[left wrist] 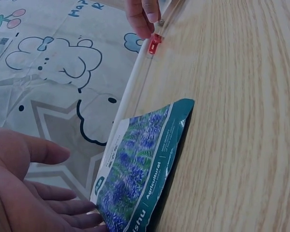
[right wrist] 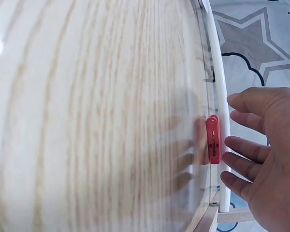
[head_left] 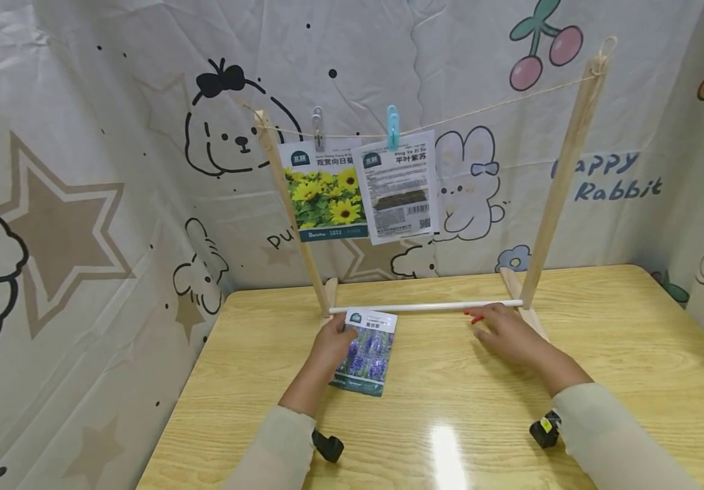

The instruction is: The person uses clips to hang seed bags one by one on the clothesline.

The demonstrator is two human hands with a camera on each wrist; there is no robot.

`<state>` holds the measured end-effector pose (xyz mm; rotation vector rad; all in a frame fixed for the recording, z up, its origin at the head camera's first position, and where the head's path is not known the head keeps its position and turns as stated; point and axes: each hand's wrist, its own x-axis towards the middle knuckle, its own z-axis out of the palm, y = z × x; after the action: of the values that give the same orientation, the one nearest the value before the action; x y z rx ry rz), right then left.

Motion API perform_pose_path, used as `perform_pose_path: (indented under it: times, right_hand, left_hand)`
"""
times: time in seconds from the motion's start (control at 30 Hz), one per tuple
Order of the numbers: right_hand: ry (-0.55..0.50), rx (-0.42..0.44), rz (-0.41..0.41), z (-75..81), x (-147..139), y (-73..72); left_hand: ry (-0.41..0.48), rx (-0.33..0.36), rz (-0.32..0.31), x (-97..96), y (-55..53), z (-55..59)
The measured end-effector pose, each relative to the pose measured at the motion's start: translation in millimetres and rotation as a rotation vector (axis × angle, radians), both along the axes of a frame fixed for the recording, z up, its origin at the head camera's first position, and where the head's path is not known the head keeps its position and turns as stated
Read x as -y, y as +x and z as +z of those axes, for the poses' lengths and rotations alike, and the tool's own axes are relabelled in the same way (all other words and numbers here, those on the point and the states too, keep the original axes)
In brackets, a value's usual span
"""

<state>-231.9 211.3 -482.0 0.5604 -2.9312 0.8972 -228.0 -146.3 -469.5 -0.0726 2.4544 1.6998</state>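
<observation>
A seed packet point(head_left: 369, 357) with purple flowers on its front lies on the table beside my left hand point(head_left: 330, 348). In the left wrist view the thumb stands apart from the packet, and the loosely spread fingertips point(left wrist: 84, 220) reach its near edge. At the right, my right hand point(head_left: 508, 335) hovers by a small red clothespin point(right wrist: 213, 140), its fingers spread and only slightly bent. The clothespin lies on the tabletop alongside a white rod point(head_left: 425, 306); in the right wrist view the fingers are spread beside it with nothing between them.
Two wooden posts, left point(head_left: 293, 204) and right point(head_left: 563, 184), carry a sagging string point(head_left: 499, 107). From it hang a sunflower packet point(head_left: 327, 197) under a grey clothespin point(head_left: 318, 128) and a text-covered packet point(head_left: 397, 184) under a blue clothespin point(head_left: 393, 126). A printed cloth stands behind.
</observation>
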Motion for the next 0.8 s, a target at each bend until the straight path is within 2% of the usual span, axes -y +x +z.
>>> perform_pose_path:
  times: [0.47, 0.8]
  right_hand:
    - [0.052, -0.024, -0.014, -8.4, 0, -4.1]
    - [0.126, -0.106, -0.02, -12.4, 2, -7.7]
  left_hand:
    - [-0.054, 0.062, 0.042, 1.0, -0.3, -9.1]
    - [-0.07, 0.071, 0.07, 0.0, -0.3, -12.6]
